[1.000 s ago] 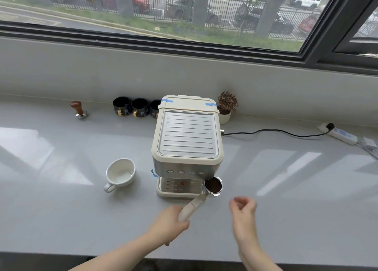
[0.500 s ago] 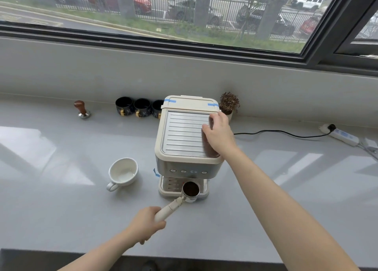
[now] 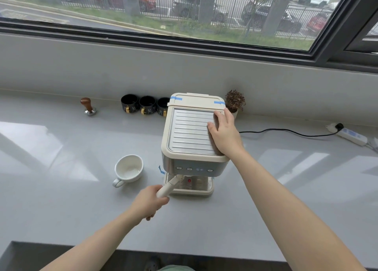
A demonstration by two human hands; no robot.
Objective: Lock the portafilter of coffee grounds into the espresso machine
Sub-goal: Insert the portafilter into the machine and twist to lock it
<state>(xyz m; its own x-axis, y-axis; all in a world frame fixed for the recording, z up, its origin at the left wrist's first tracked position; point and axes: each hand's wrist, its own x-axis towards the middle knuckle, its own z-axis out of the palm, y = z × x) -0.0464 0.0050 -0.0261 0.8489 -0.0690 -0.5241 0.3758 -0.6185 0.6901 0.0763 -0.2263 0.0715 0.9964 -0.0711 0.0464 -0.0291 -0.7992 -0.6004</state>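
Observation:
A cream espresso machine [image 3: 190, 135] with a ribbed metal top stands mid-counter. My left hand [image 3: 150, 202] grips the cream handle of the portafilter [image 3: 169, 186], which angles up and right under the machine's front panel. The basket with the grounds is hidden beneath that panel. My right hand [image 3: 224, 132] lies flat, fingers spread, on the right side of the machine's top.
A white cup [image 3: 128, 169] sits left of the machine. Behind stand a tamper [image 3: 88, 106], three black cups [image 3: 146, 106] and a small potted plant [image 3: 235, 102]. A black cable [image 3: 286, 131] runs right to a power strip [image 3: 351, 136]. The counter's front edge is near me.
The portafilter's basket has moved left and in under the machine's front, out of sight. My right hand rose from near the counter onto the machine's top and stays there.

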